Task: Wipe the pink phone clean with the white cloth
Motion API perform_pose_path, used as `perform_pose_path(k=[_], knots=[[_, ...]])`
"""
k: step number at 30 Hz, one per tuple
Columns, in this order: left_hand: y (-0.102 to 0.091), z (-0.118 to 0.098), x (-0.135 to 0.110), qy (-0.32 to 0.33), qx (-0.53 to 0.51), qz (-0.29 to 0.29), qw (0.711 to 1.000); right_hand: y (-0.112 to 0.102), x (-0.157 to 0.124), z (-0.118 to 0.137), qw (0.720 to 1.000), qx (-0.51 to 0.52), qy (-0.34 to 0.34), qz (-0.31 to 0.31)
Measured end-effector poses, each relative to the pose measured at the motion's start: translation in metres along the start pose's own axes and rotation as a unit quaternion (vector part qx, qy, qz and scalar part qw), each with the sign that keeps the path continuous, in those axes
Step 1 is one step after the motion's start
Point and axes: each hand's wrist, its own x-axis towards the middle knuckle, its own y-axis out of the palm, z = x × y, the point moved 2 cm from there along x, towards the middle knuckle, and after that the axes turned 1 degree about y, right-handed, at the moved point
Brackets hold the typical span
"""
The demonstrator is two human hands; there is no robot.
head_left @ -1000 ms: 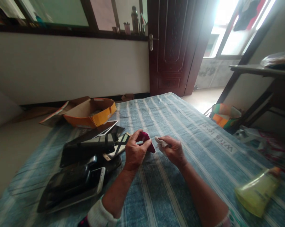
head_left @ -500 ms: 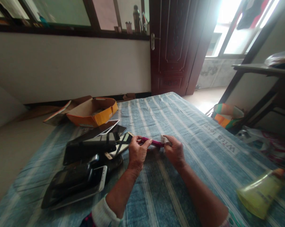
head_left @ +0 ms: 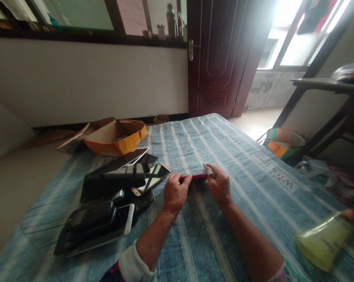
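Note:
A thin magenta slab, which looks like a phone seen edge-on, is held level above the striped cloth. My left hand pinches its left end, thumb on the near side. At its right end my right hand is closed around a crumpled white tissue, which is pressed against the slab. Just left of my left hand lies a gold-rimmed smartphone. A white-edged phone rests nearer to me, beside a pile of black devices.
Blue striped cloth covers the surface. An open orange cardboard box stands at the far left edge. A yellow translucent bottle lies at the right. Behind are a dark red door and a shelf.
Both hands have shifted slightly right with the magenta slab, which has turned from slanting down rightward to nearly level. The tissue stays at its right end.

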Motion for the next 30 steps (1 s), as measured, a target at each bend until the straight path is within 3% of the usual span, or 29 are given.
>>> perform_pose_path(k=[12,18,25,30], knots=[[0.002,-0.013,0.000,0.088,0.122,0.034,0.988,-0.007,0.008,0.000,0.999,-0.021,-0.031,-0.016],[0.001,-0.004,-0.004,0.152,0.081,0.056,0.983,-0.004,0.009,0.001,0.998,-0.036,-0.055,0.000],[0.002,0.004,-0.001,0.167,0.049,0.049,0.984,-0.007,0.009,-0.001,0.985,-0.093,-0.147,0.006],[0.003,0.005,0.001,0.154,0.038,0.048,0.986,-0.004,0.000,0.017,0.945,-0.219,-0.235,0.053]])
